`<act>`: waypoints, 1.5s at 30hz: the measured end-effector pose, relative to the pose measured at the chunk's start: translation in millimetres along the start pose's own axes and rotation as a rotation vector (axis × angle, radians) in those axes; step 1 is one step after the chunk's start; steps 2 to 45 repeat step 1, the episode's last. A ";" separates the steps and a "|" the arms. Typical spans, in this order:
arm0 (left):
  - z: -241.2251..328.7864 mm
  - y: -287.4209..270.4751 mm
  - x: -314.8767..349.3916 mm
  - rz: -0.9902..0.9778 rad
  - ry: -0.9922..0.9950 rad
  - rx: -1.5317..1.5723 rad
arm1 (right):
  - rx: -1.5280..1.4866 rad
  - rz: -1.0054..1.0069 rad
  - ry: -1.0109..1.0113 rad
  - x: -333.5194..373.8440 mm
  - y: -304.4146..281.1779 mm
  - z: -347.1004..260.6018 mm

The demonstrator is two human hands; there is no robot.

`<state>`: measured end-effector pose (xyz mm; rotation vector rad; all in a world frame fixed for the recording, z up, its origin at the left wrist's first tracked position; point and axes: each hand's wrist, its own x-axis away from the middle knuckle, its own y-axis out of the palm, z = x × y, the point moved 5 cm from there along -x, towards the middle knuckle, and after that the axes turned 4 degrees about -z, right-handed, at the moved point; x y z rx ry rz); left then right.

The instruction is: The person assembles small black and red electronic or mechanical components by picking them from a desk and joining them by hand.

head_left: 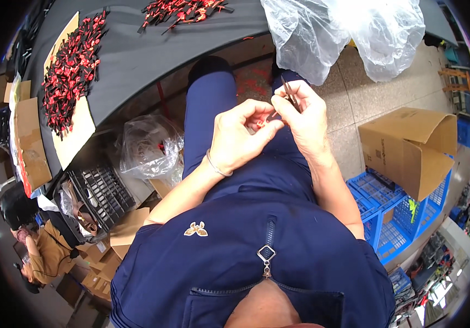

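Note:
Above my lap, both hands are held close together, fingers nearly meeting. My left hand [238, 136] is closed in a pinch on a small red-and-black piece [258, 126], mostly hidden by the fingers. In my right hand [307, 115] is a slim dark tool with two narrow pointed arms [289, 94], which looks like tweezers or small snips; its kind is not clear. The thumb and fingers close round it, points directed away from me. Similar red-and-black pieces lie in a heap [76, 71] on cardboard at the left, and in another heap [183, 12] farther back.
A black-covered table [131, 54] curves across the far left. Clear plastic bags [306, 41] hang over its right part. Right of me, an open cardboard box [393, 147] rests on blue plastic crates [380, 202]. A plastic bag [150, 147] and black crate [101, 188] stand left; another person [46, 251] is beyond.

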<state>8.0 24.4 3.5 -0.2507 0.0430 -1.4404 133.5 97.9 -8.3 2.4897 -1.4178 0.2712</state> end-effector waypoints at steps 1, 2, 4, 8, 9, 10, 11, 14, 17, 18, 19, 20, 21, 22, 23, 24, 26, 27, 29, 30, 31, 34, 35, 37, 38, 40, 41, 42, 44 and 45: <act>9.9 -4.8 2.8 0.086 0.238 -0.241 | 0.041 0.018 -0.049 -1.7 1.9 1.1; 9.9 -4.8 2.8 0.086 0.238 -0.241 | 0.041 0.018 -0.049 -1.7 1.9 1.1; 9.9 -4.8 2.8 0.086 0.238 -0.241 | 0.041 0.018 -0.049 -1.7 1.9 1.1; 9.9 -4.8 2.8 0.086 0.238 -0.241 | 0.041 0.018 -0.049 -1.7 1.9 1.1; 9.9 -4.8 2.8 0.086 0.238 -0.241 | 0.041 0.018 -0.049 -1.7 1.9 1.1; 9.9 -4.8 2.8 0.086 0.238 -0.241 | 0.041 0.018 -0.049 -1.7 1.9 1.1; 9.9 -4.8 2.8 0.086 0.238 -0.241 | 0.041 0.018 -0.049 -1.7 1.9 1.1; 9.9 -4.8 2.8 0.086 0.238 -0.241 | 0.041 0.018 -0.049 -1.7 1.9 1.1; 9.9 -4.8 2.8 0.086 0.238 -0.241 | 0.041 0.018 -0.049 -1.7 1.9 1.1; 9.9 -4.8 2.8 0.086 0.238 -0.241 | 0.041 0.018 -0.049 -1.7 1.9 1.1; 9.9 -4.8 2.8 0.086 0.238 -0.241 | 0.041 0.018 -0.049 -1.7 1.9 1.1; 9.9 -4.8 2.8 0.086 0.238 -0.241 | 0.041 0.018 -0.049 -1.7 1.9 1.1; 9.9 -4.8 2.8 0.086 0.238 -0.241 | 0.041 0.018 -0.049 -1.7 1.9 1.1; 9.9 -4.8 2.8 0.086 0.238 -0.241 | 0.041 0.018 -0.049 -1.7 1.9 1.1; 9.9 -4.8 2.8 0.086 0.238 -0.241 | 0.041 0.018 -0.049 -1.7 1.9 1.1; 9.9 -4.8 2.8 0.086 0.238 -0.241 | 0.041 0.018 -0.049 -1.7 1.9 1.1; 9.9 -4.8 2.8 0.086 0.238 -0.241 | 0.041 0.018 -0.049 -1.7 1.9 1.1; 9.9 -4.8 2.8 0.086 0.238 -0.241 | 0.041 0.018 -0.049 -1.7 1.9 1.1; 9.9 -4.8 2.8 0.086 0.238 -0.241 | 0.041 0.018 -0.049 -1.7 1.9 1.1; 9.9 -4.8 2.8 0.086 0.238 -0.241 | 0.041 0.018 -0.049 -1.7 1.9 1.1; 9.9 -4.8 2.8 0.086 0.238 -0.241 | 0.041 0.018 -0.049 -1.7 1.9 1.1; 9.9 -4.8 2.8 0.086 0.238 -0.241 | 0.041 0.018 -0.049 -1.7 1.9 1.1; 9.9 -4.8 2.8 0.086 0.238 -0.241 | 0.041 0.018 -0.049 -1.7 1.9 1.1; 9.9 -4.8 2.8 0.086 0.238 -0.241 | 0.041 0.018 -0.049 -1.7 1.9 1.1; 9.9 -4.8 2.8 0.086 0.238 -0.241 | 0.041 0.018 -0.049 -1.7 1.9 1.1; 9.9 -4.8 2.8 0.086 0.238 -0.241 | 0.041 0.018 -0.049 -1.7 1.9 1.1; 9.9 -4.8 2.8 0.086 0.238 -0.241 | 0.041 0.018 -0.049 -1.7 1.9 1.1; 9.9 -4.8 2.8 0.086 0.238 -0.241 | 0.041 0.018 -0.049 -1.7 1.9 1.1; 9.9 -4.8 2.8 0.086 0.238 -0.241 | 0.041 0.018 -0.049 -1.7 1.9 1.1; 9.9 -4.8 2.8 0.086 0.238 -0.241 | 0.041 0.018 -0.049 -1.7 1.9 1.1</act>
